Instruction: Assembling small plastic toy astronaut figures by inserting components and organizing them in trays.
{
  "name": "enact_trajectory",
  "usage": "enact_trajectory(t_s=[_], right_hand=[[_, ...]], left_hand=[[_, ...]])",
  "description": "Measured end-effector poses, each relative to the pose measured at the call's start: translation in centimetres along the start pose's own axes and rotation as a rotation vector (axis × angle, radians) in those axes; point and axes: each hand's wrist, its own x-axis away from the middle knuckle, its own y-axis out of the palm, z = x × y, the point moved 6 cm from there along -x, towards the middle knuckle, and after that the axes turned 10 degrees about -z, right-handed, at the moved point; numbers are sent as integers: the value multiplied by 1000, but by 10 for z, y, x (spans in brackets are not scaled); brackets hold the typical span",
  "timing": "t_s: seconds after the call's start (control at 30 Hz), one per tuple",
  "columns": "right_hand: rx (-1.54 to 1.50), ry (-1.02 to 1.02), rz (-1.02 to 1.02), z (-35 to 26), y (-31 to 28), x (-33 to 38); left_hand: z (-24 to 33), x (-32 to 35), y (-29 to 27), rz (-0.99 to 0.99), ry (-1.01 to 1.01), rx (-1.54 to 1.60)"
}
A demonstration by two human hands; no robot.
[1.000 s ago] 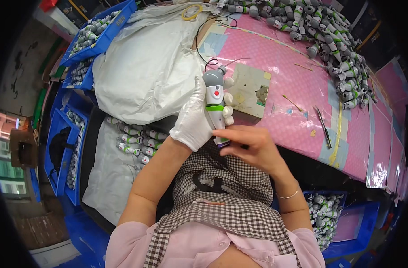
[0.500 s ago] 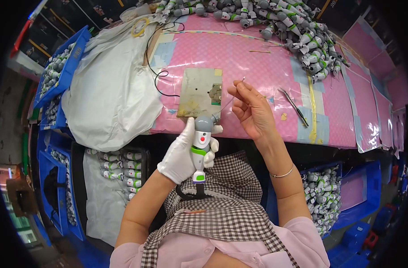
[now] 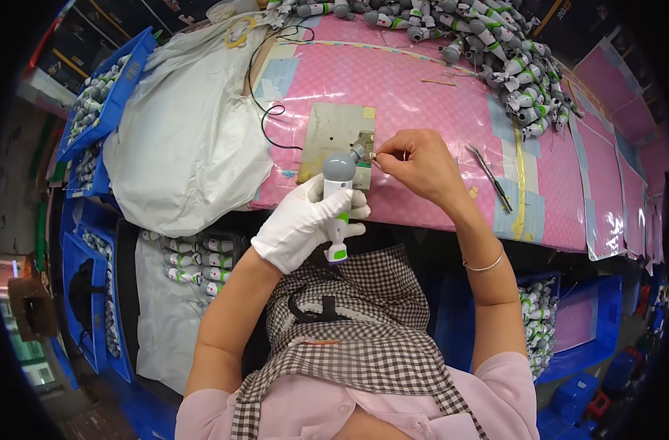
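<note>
My left hand [image 3: 294,226], in a white glove, is closed around a small white toy figure [image 3: 339,169] with a grey ball-shaped head and green trim. The figure leans upright at the front edge of a flat metal plate [image 3: 327,132]. A small grey part juts from its head toward the plate's right side. My bare right hand [image 3: 424,167] pinches something small and pale at the fitting [image 3: 366,139] on that side of the plate. It looks like the end of a thin wire, but the fingers mostly hide it.
Many similar figures [image 3: 525,88] are heaped at the far right of the pink-covered table [image 3: 422,103]. A slim metal tool [image 3: 490,180] lies right of my hand. White sheeting [image 3: 188,139] covers the left side. Blue crates [image 3: 133,70] of figures stand at left, others lower right.
My right hand has come down and left to the plate's fitting. My left hand has raised the figure slightly and turned it, so its red spot no longer shows.
</note>
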Motion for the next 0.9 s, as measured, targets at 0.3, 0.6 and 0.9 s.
enact_trajectory(t_s=[0.3, 0.6, 0.9], right_hand=[[-170, 106, -410, 11, 6, -25], [-394, 240, -529, 24, 15, -27], [-1064, 338, -276, 51, 7, -15]], left_hand=[[-4, -5, -5, -3, 7, 93], [-2, -7, -2, -16, 31, 185], [4, -8, 4, -52, 25, 248]])
